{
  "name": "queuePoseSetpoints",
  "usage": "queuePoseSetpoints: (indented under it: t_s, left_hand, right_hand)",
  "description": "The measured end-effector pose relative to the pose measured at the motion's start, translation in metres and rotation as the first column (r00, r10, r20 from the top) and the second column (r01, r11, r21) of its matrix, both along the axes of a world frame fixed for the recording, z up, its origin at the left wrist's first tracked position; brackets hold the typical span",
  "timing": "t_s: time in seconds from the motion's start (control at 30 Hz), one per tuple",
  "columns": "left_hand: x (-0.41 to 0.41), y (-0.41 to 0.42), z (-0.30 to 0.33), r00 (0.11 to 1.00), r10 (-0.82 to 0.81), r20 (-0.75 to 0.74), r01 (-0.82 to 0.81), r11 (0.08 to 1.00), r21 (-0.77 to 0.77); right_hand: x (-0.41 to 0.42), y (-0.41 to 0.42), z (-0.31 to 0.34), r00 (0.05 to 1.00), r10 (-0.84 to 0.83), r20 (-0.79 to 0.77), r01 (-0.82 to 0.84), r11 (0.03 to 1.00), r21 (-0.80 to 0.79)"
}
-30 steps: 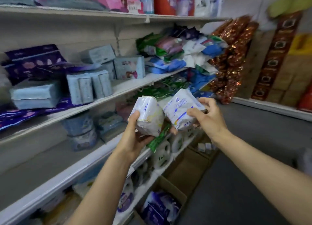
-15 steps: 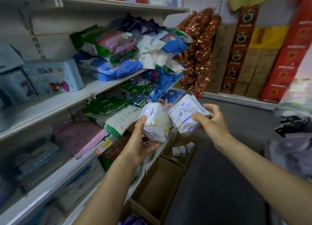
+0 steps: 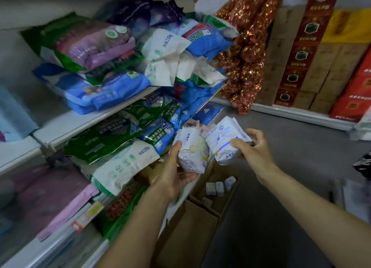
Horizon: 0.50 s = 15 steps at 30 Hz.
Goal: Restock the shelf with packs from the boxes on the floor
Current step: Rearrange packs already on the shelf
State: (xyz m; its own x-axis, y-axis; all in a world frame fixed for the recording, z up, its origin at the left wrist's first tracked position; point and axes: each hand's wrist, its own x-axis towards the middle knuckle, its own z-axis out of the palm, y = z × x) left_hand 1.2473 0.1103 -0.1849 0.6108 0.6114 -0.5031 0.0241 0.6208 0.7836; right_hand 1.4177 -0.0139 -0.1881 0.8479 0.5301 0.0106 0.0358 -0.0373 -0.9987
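My left hand (image 3: 173, 172) grips a white pack with yellow print (image 3: 190, 151) from below, thumb along its left side. My right hand (image 3: 253, 147) holds a second white pack with blue print (image 3: 224, 141) by its right end. Both packs are side by side in the air, just in front of the white shelf (image 3: 96, 118). That shelf's middle and lower levels are piled with green, blue and white packs (image 3: 124, 143). On the floor below my hands stands an open cardboard box (image 3: 218, 203) with a few small packs inside.
A second cardboard box (image 3: 190, 233) stands nearer to me against the shelf base. Red-gold foil bundles (image 3: 247, 52) hang at the shelf's far end. Stacked red and brown cartons (image 3: 325, 56) line the back wall. Grey floor (image 3: 281, 217) lies to the right, with bags at its edge.
The view has swung right along the shelf and come closer. Both hands have kept their packs and lowered slightly toward the lower shelf's stacked packs.
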Motion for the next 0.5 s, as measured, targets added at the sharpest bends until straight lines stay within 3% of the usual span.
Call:
queuePoseSetpoints:
  t_s: [0.33, 0.5]
  left_hand:
    - [0.148, 0.057, -0.050, 0.992, 0.081, -0.097, -0.088, 0.994, -0.063]
    - [0.240, 0.074, -0.080, 0.972, 0.154, -0.179, -0.182, 0.972, -0.151]
  right_hand:
    - [0.161, 0.083, -0.040, 0.992, 0.122, -0.007, -0.122, 0.987, -0.100]
    - [0.256, 0.124, -0.062, 0.975, 0.216, -0.043, -0.220, 0.948, -0.232]
